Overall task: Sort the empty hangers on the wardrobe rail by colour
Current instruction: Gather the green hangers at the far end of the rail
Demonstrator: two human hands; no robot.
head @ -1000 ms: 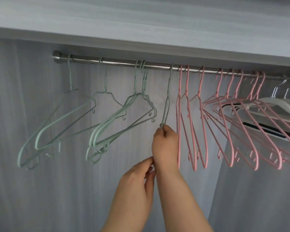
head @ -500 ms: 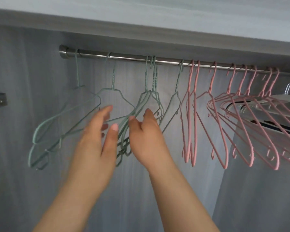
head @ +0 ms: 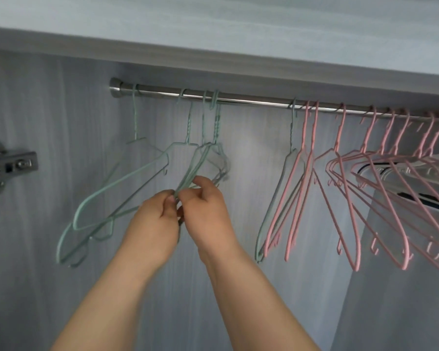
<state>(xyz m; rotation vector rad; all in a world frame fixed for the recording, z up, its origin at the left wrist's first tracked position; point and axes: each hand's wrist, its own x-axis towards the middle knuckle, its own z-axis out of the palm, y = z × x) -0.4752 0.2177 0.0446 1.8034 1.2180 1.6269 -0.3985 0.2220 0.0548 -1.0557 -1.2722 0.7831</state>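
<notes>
Both hands pinch the lower wires of a bunch of mint-green wire hangers point(head: 203, 160) hung on the polished metal wardrobe rail point(head: 251, 101), left hand point(head: 152, 224) and right hand point(head: 205, 206) touching. One lone green wire hanger point(head: 276, 196) hangs just beside the pink wire hangers point(head: 365, 188) further right.

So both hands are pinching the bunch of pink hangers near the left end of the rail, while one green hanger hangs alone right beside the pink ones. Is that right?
Not quite. In the head view the left hand and right hand pinch a bunch of green hangers, not pink ones. The rest holds: on the rail a lone green hanger hangs right beside the pink hangers.
</notes>
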